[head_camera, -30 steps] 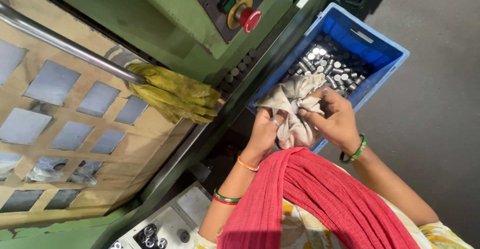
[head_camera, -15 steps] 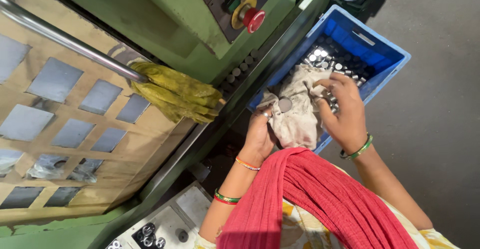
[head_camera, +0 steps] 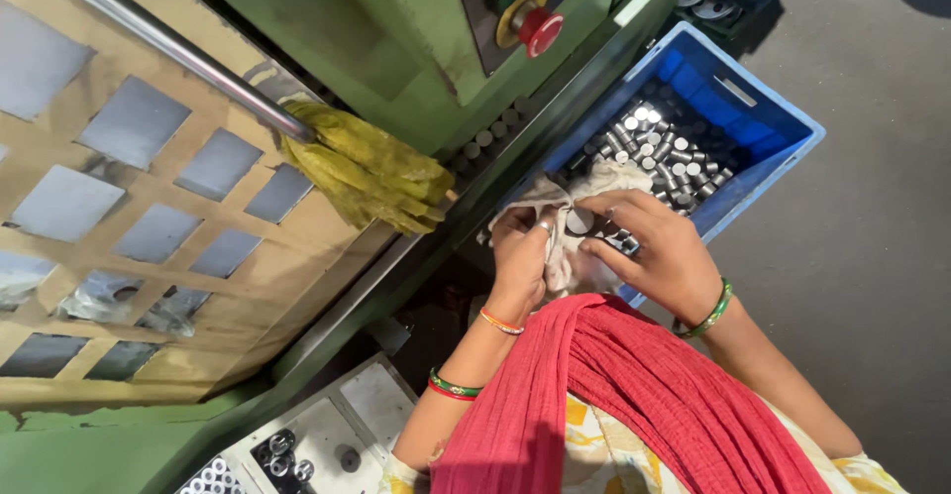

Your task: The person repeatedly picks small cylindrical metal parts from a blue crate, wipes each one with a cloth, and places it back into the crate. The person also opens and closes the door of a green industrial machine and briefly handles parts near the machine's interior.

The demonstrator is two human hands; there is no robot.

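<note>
Beside the green machine housing, above the blue plastic crate of steel cylinders, I see left hand and right hand gripping a round metal piece in a dirty white cloth.

Soft, crumpled, off-white cloth around a smooth, bright metal cylinder; more shiny metal cylinders in a glossy blue plastic crate; wrinkled, matt yellow rag on a polished steel bar; painted green machine, slightly worn.
</note>
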